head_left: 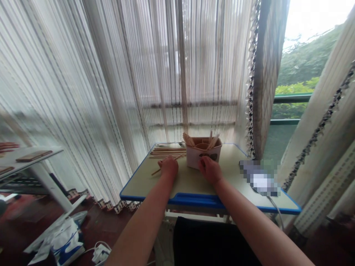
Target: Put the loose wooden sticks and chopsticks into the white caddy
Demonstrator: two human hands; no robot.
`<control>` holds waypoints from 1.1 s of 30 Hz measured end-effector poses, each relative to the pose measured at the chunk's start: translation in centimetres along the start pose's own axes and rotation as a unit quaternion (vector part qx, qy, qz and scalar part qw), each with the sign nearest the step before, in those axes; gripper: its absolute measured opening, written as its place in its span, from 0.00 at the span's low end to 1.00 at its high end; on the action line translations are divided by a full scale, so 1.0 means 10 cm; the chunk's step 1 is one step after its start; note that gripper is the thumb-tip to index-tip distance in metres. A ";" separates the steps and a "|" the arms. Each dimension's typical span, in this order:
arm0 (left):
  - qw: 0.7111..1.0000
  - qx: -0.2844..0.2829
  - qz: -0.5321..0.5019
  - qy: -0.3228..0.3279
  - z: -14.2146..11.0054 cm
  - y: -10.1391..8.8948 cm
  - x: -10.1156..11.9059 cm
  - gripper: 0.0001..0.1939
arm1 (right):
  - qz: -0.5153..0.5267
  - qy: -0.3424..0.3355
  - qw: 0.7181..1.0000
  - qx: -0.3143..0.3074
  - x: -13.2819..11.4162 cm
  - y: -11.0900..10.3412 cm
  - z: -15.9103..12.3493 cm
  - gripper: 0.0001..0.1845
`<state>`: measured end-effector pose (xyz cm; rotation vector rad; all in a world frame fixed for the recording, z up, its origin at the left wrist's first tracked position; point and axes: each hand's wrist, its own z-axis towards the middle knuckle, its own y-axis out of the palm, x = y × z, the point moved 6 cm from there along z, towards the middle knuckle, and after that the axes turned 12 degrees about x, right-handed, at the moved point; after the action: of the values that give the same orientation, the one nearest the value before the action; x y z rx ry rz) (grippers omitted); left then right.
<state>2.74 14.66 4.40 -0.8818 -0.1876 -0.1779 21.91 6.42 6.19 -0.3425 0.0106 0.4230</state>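
Gripped in the closed left hand (169,167): 1 thin wooden stick (155,172), slanting just in front of the row of sticks (168,152), left of the container (192,157). Best to pinch lightly near mid-length, for balance, and lift clear of the row to avoid rolling it. Curled at the container's front, the right hand (211,170); cannot tell if gripping anything. Better to press gently there, to avoid tipping. On the floor, a white-and-blue package (66,242), lettering unreadable; on the container, a dark print (213,156), partly hidden, brand illegible.
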 end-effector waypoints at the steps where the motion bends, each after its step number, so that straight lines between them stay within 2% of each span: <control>1: 1.000 0.014 -0.007 0.007 0.00 -0.03 0.02 0.13 | -0.003 0.002 1.000 -0.003 0.00 0.00 0.00 0.07; 6: 0.996 0.069 -0.028 0.058 -0.05 -0.18 0.12 0.14 | -0.014 0.016 1.000 -0.018 0.00 0.00 0.01 0.08; 12: 0.987 0.156 -0.020 0.025 -0.06 -0.41 0.08 0.15 | -0.004 0.029 0.999 -0.018 -0.02 -0.06 0.04 0.08; 15: 0.982 0.179 -0.026 0.050 -0.08 -0.48 0.07 0.15 | 0.008 0.035 0.999 -0.018 -0.02 -0.06 0.05 0.07; 20: 0.969 0.162 -0.074 0.173 -0.17 -0.52 0.20 0.14 | 0.027 0.038 0.999 -0.013 -0.04 -0.07 0.06 0.08; 23: 0.957 0.151 -0.097 0.226 -0.24 -0.54 0.31 0.12 | 0.043 0.015 0.999 -0.023 -0.10 -0.09 0.06 0.10; 28: 0.954 0.135 -0.098 0.249 -0.29 -0.55 0.40 0.10 | 0.063 -0.034 0.996 -0.044 -0.20 -0.10 0.05 0.10; 33: 0.955 0.125 -0.096 0.251 -0.29 -0.54 0.42 0.10 | 0.081 -0.049 0.994 -0.047 -0.22 -0.08 0.03 0.09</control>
<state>5.84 8.67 7.63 -0.5429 0.1787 -0.5407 20.19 4.98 6.87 -0.4154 -0.0785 0.6028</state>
